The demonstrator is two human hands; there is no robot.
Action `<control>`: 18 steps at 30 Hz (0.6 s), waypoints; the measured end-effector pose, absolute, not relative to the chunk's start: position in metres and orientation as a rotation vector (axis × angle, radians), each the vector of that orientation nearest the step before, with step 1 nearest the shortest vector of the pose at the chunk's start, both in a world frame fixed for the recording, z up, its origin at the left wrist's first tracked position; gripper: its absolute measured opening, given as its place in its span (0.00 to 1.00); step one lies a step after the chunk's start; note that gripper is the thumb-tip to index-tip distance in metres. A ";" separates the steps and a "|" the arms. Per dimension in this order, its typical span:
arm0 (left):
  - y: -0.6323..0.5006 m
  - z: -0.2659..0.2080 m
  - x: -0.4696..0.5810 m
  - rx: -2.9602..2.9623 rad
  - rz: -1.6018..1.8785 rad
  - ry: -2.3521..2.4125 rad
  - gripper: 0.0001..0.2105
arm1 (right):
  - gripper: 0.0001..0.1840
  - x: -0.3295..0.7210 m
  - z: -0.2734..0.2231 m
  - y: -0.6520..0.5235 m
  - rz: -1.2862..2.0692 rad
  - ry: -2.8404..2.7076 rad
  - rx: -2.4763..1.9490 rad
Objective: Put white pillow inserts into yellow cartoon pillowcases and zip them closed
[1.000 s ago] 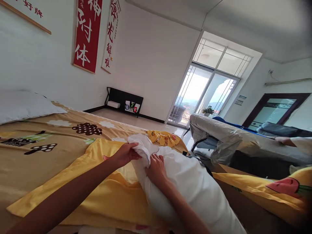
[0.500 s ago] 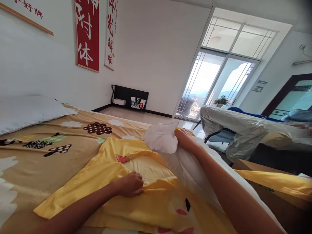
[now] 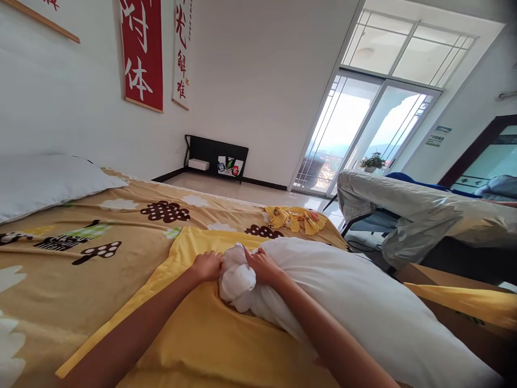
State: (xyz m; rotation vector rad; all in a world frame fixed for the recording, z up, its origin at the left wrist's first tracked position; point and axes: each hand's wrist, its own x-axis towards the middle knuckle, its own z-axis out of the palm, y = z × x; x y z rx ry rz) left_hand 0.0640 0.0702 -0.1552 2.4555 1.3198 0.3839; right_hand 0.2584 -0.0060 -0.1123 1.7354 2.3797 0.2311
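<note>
A plump white pillow (image 3: pixel 335 280) lies slantwise over the right part of a yellow pillowcase (image 3: pixel 202 334) spread on the bed. Its near end is gathered into a crumpled white bunch between my hands, at the pillowcase's opening. My left hand (image 3: pixel 208 265) is closed at the left side of this bunch, with its fingertips partly hidden. From the right, my right hand (image 3: pixel 264 265) grips the gathered white fabric, thumb toward the left. The opening's edge is mostly covered by the pillow and hands.
The bed has a tan patterned sheet (image 3: pixel 133 280). Another white pillow (image 3: pixel 56 180) lies at the left, and crumpled yellow cloth (image 3: pixel 299 220) at the far edge. On the right are a cardboard box (image 3: pixel 436 285) with yellow fabric (image 3: pixel 464 302) and a plastic-covered piece of furniture (image 3: pixel 416 207).
My right hand has brought the white pillow left and down onto the pillowcase, covering the opening. My left hand has moved slightly up and left to meet it. The crumpled yellow cloth behind is now uncovered.
</note>
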 end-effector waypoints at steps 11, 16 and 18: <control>0.116 -0.182 0.082 2.197 0.660 1.447 0.08 | 0.15 0.198 -0.100 0.011 0.268 2.274 1.595; 0.118 -0.169 0.072 2.147 0.833 1.435 0.05 | 0.14 0.178 -0.104 0.047 0.235 2.221 1.661; 0.114 -0.166 0.071 2.156 0.857 1.441 0.03 | 0.15 0.182 -0.112 0.058 0.211 2.163 1.746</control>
